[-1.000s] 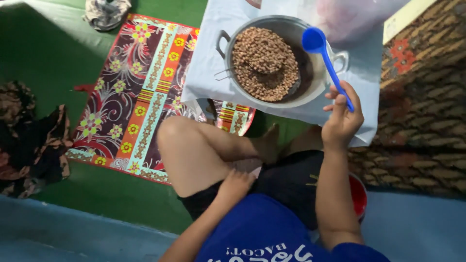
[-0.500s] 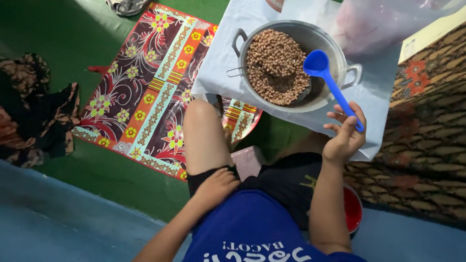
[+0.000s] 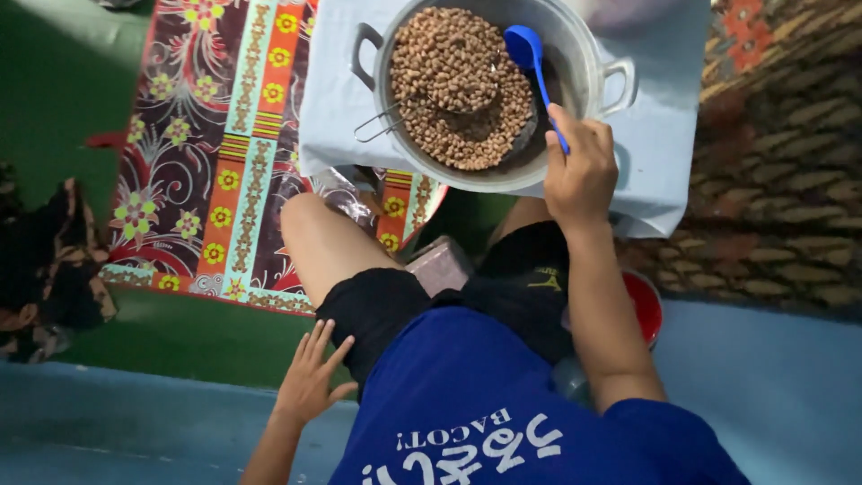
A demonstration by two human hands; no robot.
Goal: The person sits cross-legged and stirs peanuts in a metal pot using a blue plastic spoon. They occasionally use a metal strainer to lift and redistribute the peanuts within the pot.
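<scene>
A seated person holds a blue spoon (image 3: 530,63) over a metal pot (image 3: 575,54) of brown beans (image 3: 453,90).

The right hand (image 3: 579,171) has its fingers clamped together around the lower end of the spoon's handle, at the pot's near rim; the spoon's bowl rests at the far right edge of the beans, inside the pot. A wire handle (image 3: 382,121) pokes out of the beans on the left side. The pot, with two side handles, sits on a pale cloth (image 3: 660,153) laid over the person's front. The left hand (image 3: 310,382) lies flat on the blue floor (image 3: 135,422) beside the thigh, fingers spread apart and holding nothing. A patterned floral mat (image 3: 215,153) lies to the left on green ground, and a red bowl (image 3: 645,305) sits under the right forearm.
</scene>
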